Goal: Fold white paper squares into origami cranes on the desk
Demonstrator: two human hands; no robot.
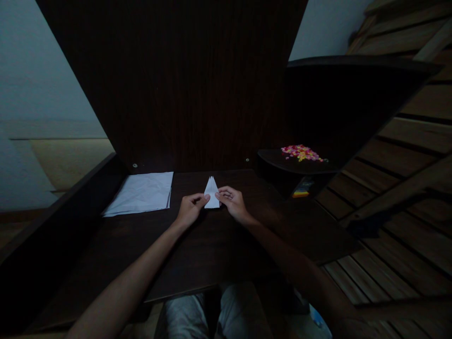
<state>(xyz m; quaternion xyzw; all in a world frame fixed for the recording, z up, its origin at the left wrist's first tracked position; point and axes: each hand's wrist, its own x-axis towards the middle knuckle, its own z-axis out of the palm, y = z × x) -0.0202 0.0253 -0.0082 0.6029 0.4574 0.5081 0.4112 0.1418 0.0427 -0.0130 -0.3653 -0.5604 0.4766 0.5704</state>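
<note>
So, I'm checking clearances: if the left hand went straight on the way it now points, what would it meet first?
The folded paper, which the left hand holds at its left edge. Past that, probably the right hand, though depth is hard to judge from this one view.
</note>
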